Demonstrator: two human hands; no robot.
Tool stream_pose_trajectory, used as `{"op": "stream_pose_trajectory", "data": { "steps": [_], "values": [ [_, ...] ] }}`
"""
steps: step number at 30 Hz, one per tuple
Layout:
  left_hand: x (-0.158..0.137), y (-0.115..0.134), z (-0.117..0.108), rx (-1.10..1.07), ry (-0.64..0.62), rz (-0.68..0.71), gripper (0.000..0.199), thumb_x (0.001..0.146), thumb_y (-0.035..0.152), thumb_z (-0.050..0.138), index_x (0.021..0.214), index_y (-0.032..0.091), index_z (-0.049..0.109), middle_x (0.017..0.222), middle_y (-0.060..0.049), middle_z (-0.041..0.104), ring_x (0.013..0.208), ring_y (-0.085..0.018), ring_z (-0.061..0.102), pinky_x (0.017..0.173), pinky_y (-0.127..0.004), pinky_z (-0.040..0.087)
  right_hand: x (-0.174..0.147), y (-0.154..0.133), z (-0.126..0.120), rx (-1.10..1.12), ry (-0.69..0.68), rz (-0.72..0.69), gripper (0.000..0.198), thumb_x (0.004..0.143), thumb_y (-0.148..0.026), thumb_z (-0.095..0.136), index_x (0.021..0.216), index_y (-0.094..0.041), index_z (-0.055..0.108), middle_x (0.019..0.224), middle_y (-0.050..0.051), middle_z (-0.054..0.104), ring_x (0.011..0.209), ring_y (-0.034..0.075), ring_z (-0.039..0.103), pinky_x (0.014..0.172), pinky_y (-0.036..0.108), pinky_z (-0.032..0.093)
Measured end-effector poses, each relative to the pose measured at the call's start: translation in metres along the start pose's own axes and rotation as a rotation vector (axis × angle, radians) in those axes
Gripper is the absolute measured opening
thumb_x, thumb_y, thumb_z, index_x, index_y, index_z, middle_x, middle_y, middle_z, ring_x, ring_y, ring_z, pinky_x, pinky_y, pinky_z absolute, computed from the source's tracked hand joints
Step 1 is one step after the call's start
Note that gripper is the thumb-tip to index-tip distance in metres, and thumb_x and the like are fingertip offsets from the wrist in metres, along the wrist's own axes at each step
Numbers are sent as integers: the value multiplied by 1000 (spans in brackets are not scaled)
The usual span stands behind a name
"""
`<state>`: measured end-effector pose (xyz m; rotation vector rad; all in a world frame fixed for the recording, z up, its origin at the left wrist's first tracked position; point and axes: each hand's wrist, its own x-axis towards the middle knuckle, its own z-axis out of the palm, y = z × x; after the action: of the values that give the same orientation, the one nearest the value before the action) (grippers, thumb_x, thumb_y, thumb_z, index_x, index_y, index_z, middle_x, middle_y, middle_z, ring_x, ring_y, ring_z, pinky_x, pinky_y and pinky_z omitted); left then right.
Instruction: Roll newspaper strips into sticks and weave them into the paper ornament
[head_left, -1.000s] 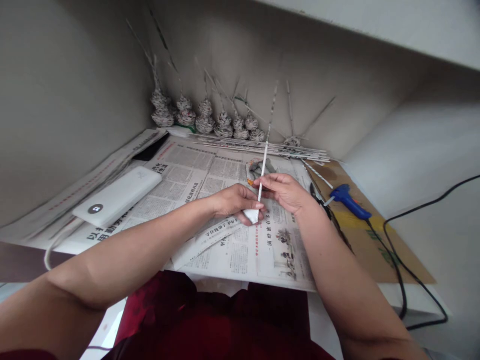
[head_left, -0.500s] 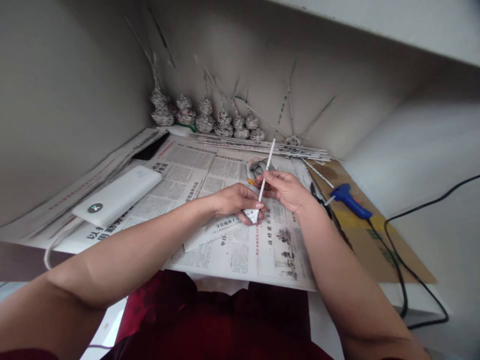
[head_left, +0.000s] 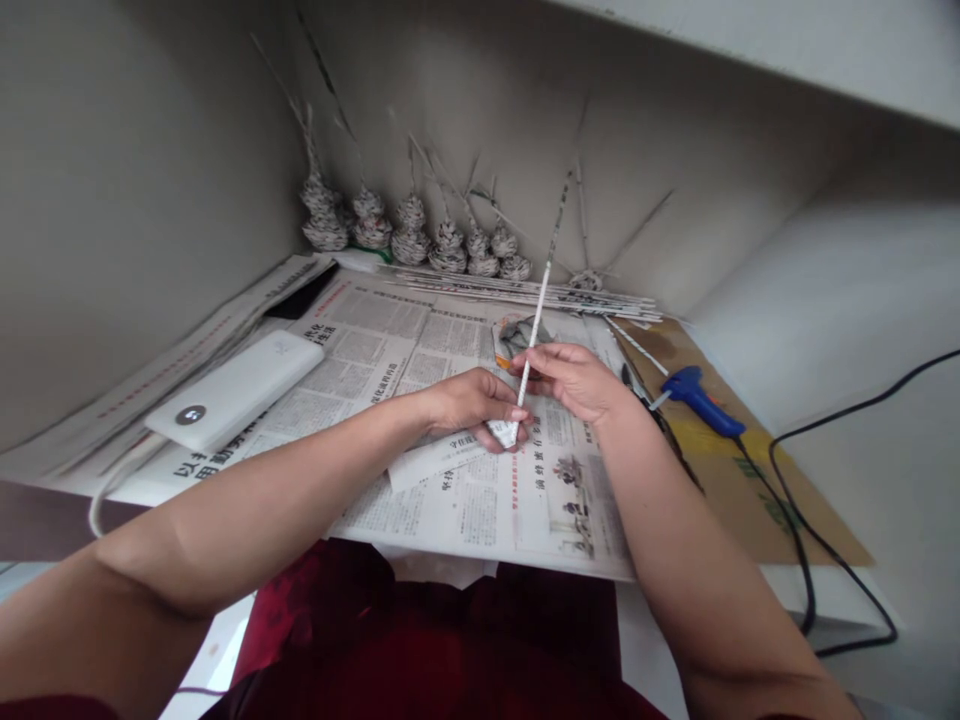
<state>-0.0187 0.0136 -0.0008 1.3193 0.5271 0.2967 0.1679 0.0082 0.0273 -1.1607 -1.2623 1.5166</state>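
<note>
Compared with the frame half a second earlier, we see the loose tail of the newspaper strip (head_left: pixel 431 462) drawn in shorter toward our hands, and the paper tube (head_left: pixel 541 290) tilted slightly differently, its far tip still pointing at the back edge of the bench (head_left: pixel 750 520). Both hands remain in the same place above the middle of the spread newspaper (head_left: pixel 390 350).

Our left hand (head_left: pixel 469 400) pinches the wound lower end of the tube between thumb and fingers, where the strip feeds onto it. Our right hand (head_left: pixel 574 380) pinches the tube shaft just above, fingers curled around it. The tube rises at a slant from both hands toward the back wall.

Counted items: one paper tube in hand; one newspaper strip; seven woven paper cones (head_left: pixel 412 240) in a row along the back edge, though the rightmost is small and hard to make out; one bundle of spare tubes (head_left: pixel 525 293) lying flat along the back edge, number not countable; one white power bank (head_left: pixel 236 390) near the left edge; one blue glue gun (head_left: pixel 696 398) near the right edge, on one cardboard sheet (head_left: pixel 757 490); one black cable (head_left: pixel 825 540) running off the right edge.
</note>
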Motion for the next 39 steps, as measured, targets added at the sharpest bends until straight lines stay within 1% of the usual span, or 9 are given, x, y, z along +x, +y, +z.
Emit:
{"op": "stream_pose_trajectory", "data": {
  "steps": [3,8,13,18,23,27,32,36,39],
  "values": [
    [-1,1,1,11,-6,6,33,74,38,69,95,12,68,90,-12,69,81,-20,66,63,-31,56,1,1,1,-8,93,-7,27,64,-42,76,72,-18,69,81,3,67,75,14,60,68,28,48],
    [-1,2,1,-7,16,2,31,74,36,69,94,12,68,91,-12,69,81,-20,66,64,-31,56,0,2,3,-3,-51,2,29,68,-42,73,84,-18,71,91,6,68,85,17,61,74,32,49],
    [-1,2,1,-8,10,-7,31,74,36,69,93,12,68,90,-11,69,81,-19,66,63,-30,56,1,2,3,-2,105,-13,26,64,-42,76,71,-18,68,81,3,67,79,16,61,69,30,48],
    [-1,2,0,-19,24,-1,32,73,36,70,95,13,68,91,-11,68,83,-20,66,64,-30,56,0,0,-1,-17,-66,10,30,67,-43,73,83,-18,71,90,6,68,87,18,61,75,33,49],
    [0,1,1,-6,23,-27,31,73,35,70,94,13,68,89,-11,69,79,-18,66,62,-29,55,1,2,0,-35,83,-13,28,64,-43,76,72,-18,67,78,3,66,77,15,60,68,29,48],
    [1,-1,-1,-28,26,-23,32,72,35,71,95,13,68,90,-11,69,80,-19,66,63,-30,56,1,1,-1,-47,-30,-2,31,67,-45,73,82,-18,70,88,6,68,83,17,61,72,31,49],
    [0,0,-1,-25,25,-22,32,72,34,71,94,13,68,88,-11,69,78,-19,66,61,-31,55,1,0,0,-38,102,-42,27,64,-43,76,70,-18,68,79,3,67,76,15,60,68,29,48],
    [0,0,-2,-27,8,-21,34,71,36,71,95,12,68,89,-12,69,80,-20,66,63,-30,56,0,-1,-1,-14,-13,-36,30,68,-45,72,83,-19,71,89,6,68,84,17,61,70,31,49],
    [0,0,-2,-17,-9,-11,33,72,35,71,95,12,67,89,-12,69,81,-20,66,62,-29,55,1,1,-3,-14,24,-32,28,64,-43,76,77,-19,70,83,4,68,79,16,62,70,31,48]
  ]
}}
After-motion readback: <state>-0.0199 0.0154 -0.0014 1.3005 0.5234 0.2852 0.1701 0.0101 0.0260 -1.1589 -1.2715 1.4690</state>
